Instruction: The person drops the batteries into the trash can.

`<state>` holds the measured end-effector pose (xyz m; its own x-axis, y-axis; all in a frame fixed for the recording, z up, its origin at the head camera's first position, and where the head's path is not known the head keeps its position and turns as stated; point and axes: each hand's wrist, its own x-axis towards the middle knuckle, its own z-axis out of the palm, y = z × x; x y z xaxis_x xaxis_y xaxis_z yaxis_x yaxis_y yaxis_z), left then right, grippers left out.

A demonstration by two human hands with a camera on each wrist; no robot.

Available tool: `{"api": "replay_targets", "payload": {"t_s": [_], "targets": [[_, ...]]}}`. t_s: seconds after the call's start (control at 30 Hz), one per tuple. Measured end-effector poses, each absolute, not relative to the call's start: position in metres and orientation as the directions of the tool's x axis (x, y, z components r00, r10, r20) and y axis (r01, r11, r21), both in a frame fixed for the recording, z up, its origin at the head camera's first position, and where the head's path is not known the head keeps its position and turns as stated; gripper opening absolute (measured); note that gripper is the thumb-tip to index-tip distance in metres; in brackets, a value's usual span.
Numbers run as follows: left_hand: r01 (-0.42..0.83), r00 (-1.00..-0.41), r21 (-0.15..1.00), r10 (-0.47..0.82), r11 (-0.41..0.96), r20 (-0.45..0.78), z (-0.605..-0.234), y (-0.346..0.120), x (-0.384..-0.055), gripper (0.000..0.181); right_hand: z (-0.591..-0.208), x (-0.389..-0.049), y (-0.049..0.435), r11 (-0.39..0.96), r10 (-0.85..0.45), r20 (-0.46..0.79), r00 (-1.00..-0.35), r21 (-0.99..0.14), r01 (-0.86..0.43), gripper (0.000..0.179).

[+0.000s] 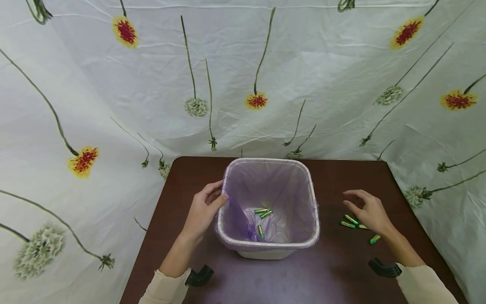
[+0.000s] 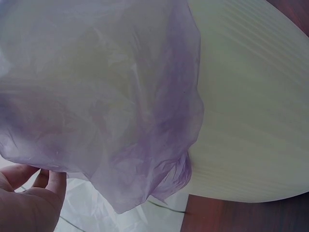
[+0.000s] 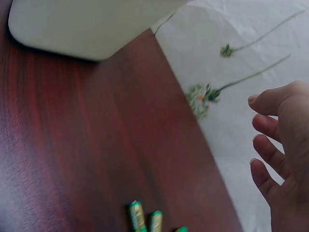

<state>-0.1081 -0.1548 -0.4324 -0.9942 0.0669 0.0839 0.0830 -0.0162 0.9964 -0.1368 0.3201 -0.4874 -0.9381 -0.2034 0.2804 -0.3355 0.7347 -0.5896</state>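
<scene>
A pale wastebasket (image 1: 265, 254) stands on the table, lined with a thin purple bag (image 1: 243, 181) folded over its rim. My left hand (image 1: 200, 211) grips the left side of the rim, thumb over the top and fingers outside; in the left wrist view the fingers touch the bag's hanging edge (image 2: 106, 106). Inside on the bag's bottom lie three green-and-gold batteries (image 1: 260, 231). To the right, my right hand (image 1: 373, 215) hovers with loosely bent fingers, holding nothing. Several more batteries (image 1: 347, 224) lie on the table just under and beside it, one partly hidden by the hand.
The dark reddish-brown table (image 1: 334, 177) has its back edge against a white flower-printed cloth (image 1: 228, 50), which also hangs at both sides. A black strap piece (image 1: 200, 276) is on the left wrist, another (image 1: 384, 269) on the right wrist.
</scene>
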Motion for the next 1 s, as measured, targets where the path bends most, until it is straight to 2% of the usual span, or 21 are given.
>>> {"api": "replay_targets", "payload": {"t_s": [0.37,0.7,1.0], "targets": [[0.085,-0.994,0.996,0.067,-0.015,0.085,-0.433,-0.156,-0.109,0.045,-0.536,-0.129,0.338,0.734,-0.137,0.187,-0.973,-0.64,-0.226,0.025],[0.074,-0.995,0.997,0.07,-0.013,0.074,-0.433,-0.156,-0.108,0.046,-0.568,-0.121,0.344,0.752,-0.074,0.033,-0.997,-0.654,-0.077,0.024],[0.063,-0.996,0.998,0.06,-0.007,0.064,-0.431,-0.154,-0.109,0.046,-0.589,-0.117,0.351,0.771,-0.073,0.026,-0.997,-0.633,-0.072,0.028]]}}
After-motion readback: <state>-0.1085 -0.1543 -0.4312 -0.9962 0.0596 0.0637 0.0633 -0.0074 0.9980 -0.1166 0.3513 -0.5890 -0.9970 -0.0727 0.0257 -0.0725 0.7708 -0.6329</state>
